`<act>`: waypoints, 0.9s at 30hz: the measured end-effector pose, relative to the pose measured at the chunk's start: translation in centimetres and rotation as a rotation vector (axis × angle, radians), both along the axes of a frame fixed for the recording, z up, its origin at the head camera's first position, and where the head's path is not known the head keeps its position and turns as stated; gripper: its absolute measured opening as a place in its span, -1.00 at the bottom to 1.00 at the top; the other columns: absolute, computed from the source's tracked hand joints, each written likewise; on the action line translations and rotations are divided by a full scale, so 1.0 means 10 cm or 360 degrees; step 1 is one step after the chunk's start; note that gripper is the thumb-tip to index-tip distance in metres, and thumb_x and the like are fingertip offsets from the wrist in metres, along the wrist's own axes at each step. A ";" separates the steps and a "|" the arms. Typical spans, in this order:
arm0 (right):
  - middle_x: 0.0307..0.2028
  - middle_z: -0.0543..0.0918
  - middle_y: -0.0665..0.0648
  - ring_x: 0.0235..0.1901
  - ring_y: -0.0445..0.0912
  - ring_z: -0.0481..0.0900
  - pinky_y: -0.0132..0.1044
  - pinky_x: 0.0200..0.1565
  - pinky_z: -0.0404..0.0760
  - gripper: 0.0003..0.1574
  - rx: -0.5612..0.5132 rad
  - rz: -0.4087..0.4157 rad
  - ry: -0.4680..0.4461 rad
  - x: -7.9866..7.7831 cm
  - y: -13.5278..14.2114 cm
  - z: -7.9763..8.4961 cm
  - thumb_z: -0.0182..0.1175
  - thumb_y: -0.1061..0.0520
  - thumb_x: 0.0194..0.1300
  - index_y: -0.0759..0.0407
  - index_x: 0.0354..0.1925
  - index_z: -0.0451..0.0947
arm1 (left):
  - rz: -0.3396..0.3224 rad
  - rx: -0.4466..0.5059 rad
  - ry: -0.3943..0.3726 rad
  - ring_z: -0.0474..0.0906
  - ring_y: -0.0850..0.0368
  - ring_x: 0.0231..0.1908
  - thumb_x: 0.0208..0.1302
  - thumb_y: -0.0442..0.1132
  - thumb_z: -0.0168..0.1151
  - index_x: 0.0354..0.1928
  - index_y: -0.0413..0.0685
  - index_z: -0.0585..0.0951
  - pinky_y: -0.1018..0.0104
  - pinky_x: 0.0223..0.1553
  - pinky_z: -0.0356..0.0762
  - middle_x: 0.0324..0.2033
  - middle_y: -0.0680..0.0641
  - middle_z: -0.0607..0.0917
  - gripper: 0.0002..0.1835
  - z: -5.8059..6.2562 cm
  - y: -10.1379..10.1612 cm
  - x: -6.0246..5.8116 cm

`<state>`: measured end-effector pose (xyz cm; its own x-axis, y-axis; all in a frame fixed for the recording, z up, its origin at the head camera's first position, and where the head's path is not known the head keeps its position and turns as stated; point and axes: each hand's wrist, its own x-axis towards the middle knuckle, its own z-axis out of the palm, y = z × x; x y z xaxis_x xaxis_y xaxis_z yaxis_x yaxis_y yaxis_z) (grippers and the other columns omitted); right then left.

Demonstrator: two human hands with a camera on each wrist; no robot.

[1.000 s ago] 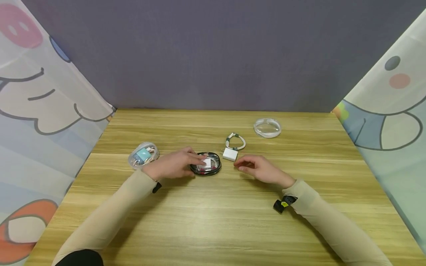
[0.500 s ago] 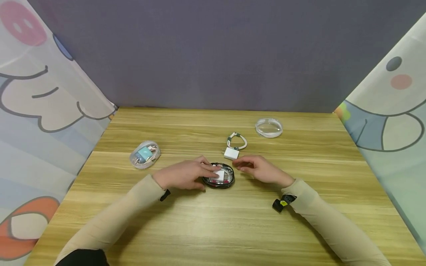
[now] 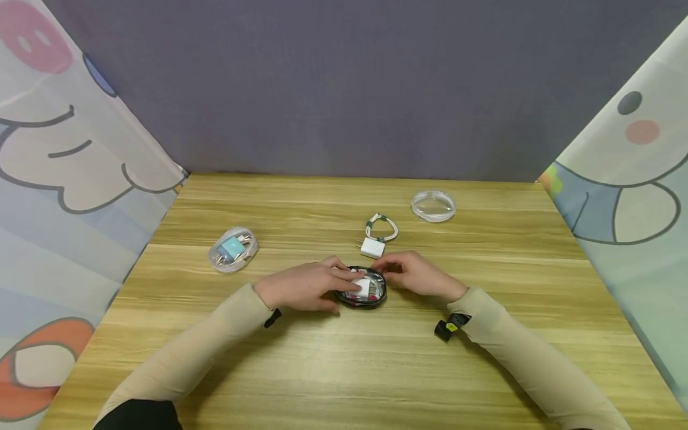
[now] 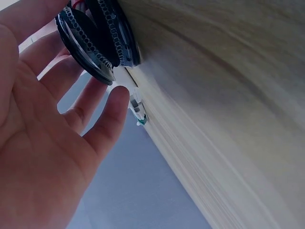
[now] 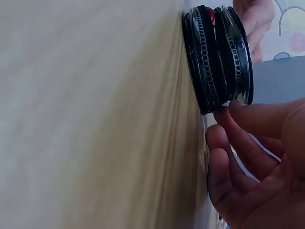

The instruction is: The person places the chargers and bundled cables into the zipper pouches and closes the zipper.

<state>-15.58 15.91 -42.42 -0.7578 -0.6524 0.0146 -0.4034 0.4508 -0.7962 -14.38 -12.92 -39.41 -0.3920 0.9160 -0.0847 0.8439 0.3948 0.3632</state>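
Note:
A clear oval zip case (image 3: 378,294) with black trim lies on the table in the head view, with a white block and small red parts inside. My left hand (image 3: 301,288) lies across its left side, fingers stretched over the top. In the left wrist view the case's zip edge (image 4: 97,47) shows beside those fingers. My right hand (image 3: 416,273) is at the far right edge of the case. Its thumb and forefinger pinch that edge in the right wrist view, next to the zip teeth (image 5: 236,62). No zip pull can be made out.
Behind the case are a white plug adapter (image 3: 372,247) and a white coiled cable (image 3: 395,232) with dark ties. A clear round case (image 3: 433,218) lies farther back. At left sits a clear case (image 3: 219,263) with a pale blue charger inside. A grey wall (image 3: 349,89) stands behind the table.
My left hand has slid the zip case to the right and nearer to me. The right hand, first apart from the case, now touches its edge.

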 end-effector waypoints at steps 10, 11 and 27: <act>-0.20 0.72 -0.03 -0.14 -0.12 0.60 -0.13 -0.01 0.55 -0.77 0.0124 -0.0039 0.0125 -0.06 -0.05 -0.03 0.25 0.35 0.30 0.14 -0.14 0.73 | -0.0010 -0.0001 0.0012 0.26 0.17 0.28 0.28 -0.01 0.38 0.37 0.14 0.49 0.23 0.21 0.40 0.45 0.11 0.29 -0.38 -0.01 -0.01 -0.01; -0.22 0.72 -0.04 -0.15 -0.12 0.60 -0.13 -0.02 0.55 -0.78 0.0127 -0.0042 0.0130 -0.06 -0.05 -0.03 0.26 0.35 0.29 0.13 -0.16 0.73 | -0.0009 -0.0004 0.0012 0.25 0.17 0.29 0.28 -0.01 0.38 0.38 0.13 0.49 0.23 0.21 0.40 0.46 0.11 0.29 -0.38 -0.01 -0.01 -0.01; -0.27 0.68 -0.04 -0.25 -0.13 0.54 -0.20 -0.12 0.52 -0.86 0.0103 0.0059 -0.0046 -0.06 0.03 0.02 0.26 0.29 0.31 0.10 -0.21 0.68 | -0.0011 0.0001 0.0039 0.21 0.18 0.32 0.30 -0.01 0.36 0.39 0.13 0.47 0.26 0.26 0.35 0.47 0.13 0.26 -0.37 -0.04 -0.02 0.00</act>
<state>-16.18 16.23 -42.24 -0.7325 -0.6789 -0.0500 -0.3983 0.4870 -0.7773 -14.39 -13.13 -39.85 -0.3874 0.9189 -0.0748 0.8554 0.3886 0.3425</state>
